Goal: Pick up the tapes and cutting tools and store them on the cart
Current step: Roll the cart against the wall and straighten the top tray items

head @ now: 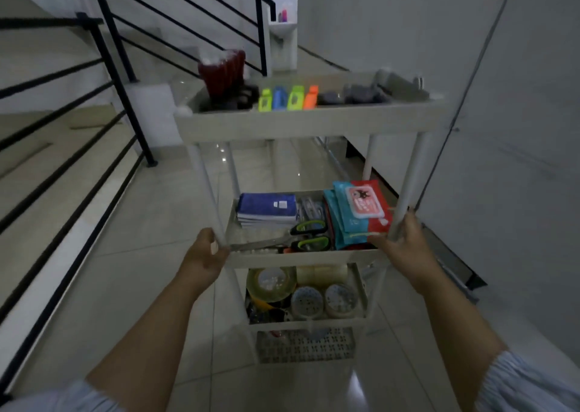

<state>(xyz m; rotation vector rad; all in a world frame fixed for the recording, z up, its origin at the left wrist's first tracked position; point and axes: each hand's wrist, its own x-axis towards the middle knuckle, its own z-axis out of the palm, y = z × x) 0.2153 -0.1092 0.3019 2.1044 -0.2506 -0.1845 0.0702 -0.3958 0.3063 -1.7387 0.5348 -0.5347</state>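
Observation:
A white tiered cart stands on the tiled floor in front of me. My left hand grips its near left post and my right hand grips its near right post, both at the middle shelf. On that shelf lie green-handled scissors, beside blue notebooks and wipe packs. The shelf below holds several tape rolls, clear and yellowish. On the top shelf sit coloured cutters in a row, dark tools and a red bundle.
A black stair railing and steps run along the left. A white wall with a cable is close on the right. A small white stand is behind the cart. Glossy floor tiles surround the cart.

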